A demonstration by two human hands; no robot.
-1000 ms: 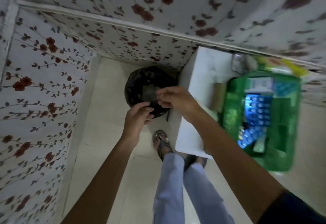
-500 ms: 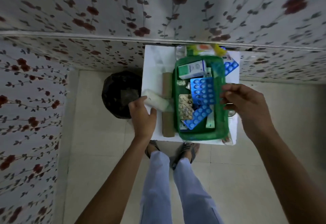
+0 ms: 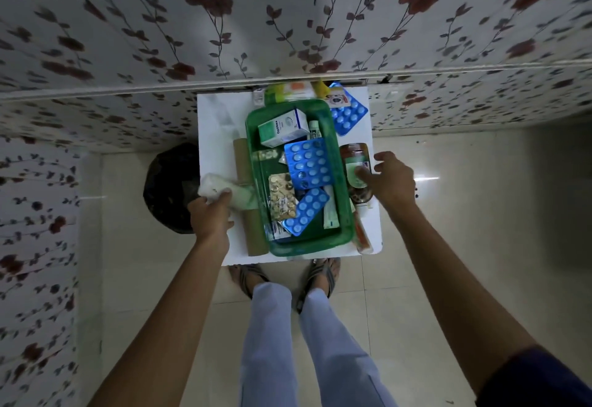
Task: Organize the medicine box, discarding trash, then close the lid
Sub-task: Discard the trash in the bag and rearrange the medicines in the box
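The green medicine box (image 3: 345, 233) stands open on a small white table (image 3: 217, 124). Inside lie blue blister packs (image 3: 308, 163), a gold blister pack (image 3: 282, 198), a white-green carton (image 3: 282, 127) and tubes. My left hand (image 3: 211, 217) grips a white roll of gauze (image 3: 217, 187) at the box's left side. My right hand (image 3: 389, 179) hovers with spread fingers over a brown bottle (image 3: 354, 158) lying right of the box, its fingertips at the bottle's label.
A black bin bag (image 3: 169, 188) sits on the floor left of the table. A cardboard tube (image 3: 245, 163) lies along the box's left wall. More blister packs (image 3: 347, 115) and cartons (image 3: 291, 90) lie behind the box. Floral-papered walls close in behind and left.
I have turned from the bin to the table. My left hand took hold of the gauze roll; my right hand moved from over the bin to the bottle right of the box.
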